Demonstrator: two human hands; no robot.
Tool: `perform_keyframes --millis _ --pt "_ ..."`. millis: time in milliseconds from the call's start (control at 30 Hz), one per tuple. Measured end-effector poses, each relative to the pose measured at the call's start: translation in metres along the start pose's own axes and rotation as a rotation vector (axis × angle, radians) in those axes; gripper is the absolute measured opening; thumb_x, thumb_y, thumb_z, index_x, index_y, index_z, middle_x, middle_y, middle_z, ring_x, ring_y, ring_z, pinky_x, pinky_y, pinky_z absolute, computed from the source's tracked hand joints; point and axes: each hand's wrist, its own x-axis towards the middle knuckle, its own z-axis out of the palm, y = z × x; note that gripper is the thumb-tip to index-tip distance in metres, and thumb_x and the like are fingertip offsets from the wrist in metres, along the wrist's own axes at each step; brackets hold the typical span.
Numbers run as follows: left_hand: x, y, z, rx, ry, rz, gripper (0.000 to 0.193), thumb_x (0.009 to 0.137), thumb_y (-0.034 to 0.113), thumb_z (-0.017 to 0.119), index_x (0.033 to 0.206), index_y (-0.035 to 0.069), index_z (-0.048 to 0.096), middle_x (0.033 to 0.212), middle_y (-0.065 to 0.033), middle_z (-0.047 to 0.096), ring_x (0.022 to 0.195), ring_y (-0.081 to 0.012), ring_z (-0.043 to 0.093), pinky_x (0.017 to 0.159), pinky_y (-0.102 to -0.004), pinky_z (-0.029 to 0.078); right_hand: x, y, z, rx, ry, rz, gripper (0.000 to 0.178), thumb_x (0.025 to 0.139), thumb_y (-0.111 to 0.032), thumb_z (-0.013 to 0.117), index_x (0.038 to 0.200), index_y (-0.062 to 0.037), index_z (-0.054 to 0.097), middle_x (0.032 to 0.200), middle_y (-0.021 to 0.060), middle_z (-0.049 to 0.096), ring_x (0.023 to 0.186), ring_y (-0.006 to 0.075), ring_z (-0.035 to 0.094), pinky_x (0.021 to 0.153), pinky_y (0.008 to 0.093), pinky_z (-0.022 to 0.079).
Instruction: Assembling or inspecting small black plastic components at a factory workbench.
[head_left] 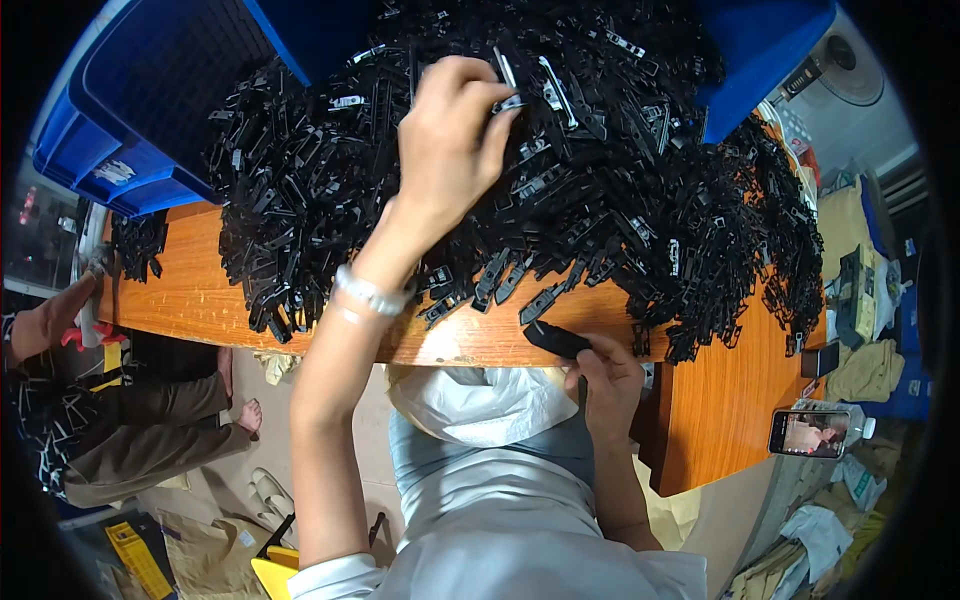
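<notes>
My left hand (452, 135) is stretched out over a big heap of small black plastic parts (330, 190). Its thumb and forefinger pinch a slim part with a silvery piece (510, 102), partly hidden by the fingers and slightly blurred. Close to the table's front edge, my right hand (608, 385) grips a flat, elongated black plastic piece (556, 340) by one end. Between the two hands, several loose black parts (490, 280) lie along the heap's near side on the wooden table (430, 340).
Blue plastic crates (130, 110) flank the heap, with another blue panel (765, 60) at far right. A phone (808, 433) with a lit screen stands beyond the table's right side. A white bag (490, 405) lies over my lap. Another person's bare foot (250, 417) shows at left.
</notes>
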Motion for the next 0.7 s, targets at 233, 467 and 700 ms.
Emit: perform_keyframes --millis 233,467,700 --pt "-0.059 0.078 -0.055 -1.12 -0.312 -1.044 0.008 0.082 -0.001 0.057 0.087 -0.001 0.051 0.071 -0.012 0.063 0.06 -0.0141 0.061 0.056 -0.0241 0.05 -0.001 -0.01 0.005 0.107 -0.209 -0.056 0.021 0.078 0.006 0.056 0.099 0.0096 0.056 0.085 0.0152 0.062 0.073 0.0167 0.063 0.065 0.0241 0.05" --pt "-0.104 0.1 -0.052 -0.832 -0.703 -1.251 0.025 0.076 0.004 0.067 0.098 -0.004 0.062 0.077 -0.0048 0.065 0.067 -0.004 0.056 0.062 -0.0191 0.046 -0.001 -0.006 0.014 -0.39 -0.247 -0.28 0.023 0.072 0.013 0.055 0.095 0.0101 0.057 0.089 0.0137 0.059 0.076 0.0182 0.063 0.068 0.0256 0.051" --pt "-0.11 0.104 -0.072 -0.686 -0.944 -0.871 0.061 0.076 0.013 0.064 0.124 -0.01 0.036 0.12 -0.0288 0.046 0.115 -0.0385 0.043 0.096 -0.0377 0.036 -0.003 0.0 0.013 -0.441 -0.214 -0.339 0.021 0.073 0.01 0.056 0.094 0.0088 0.057 0.088 0.0122 0.059 0.075 0.018 0.064 0.068 0.0241 0.049"
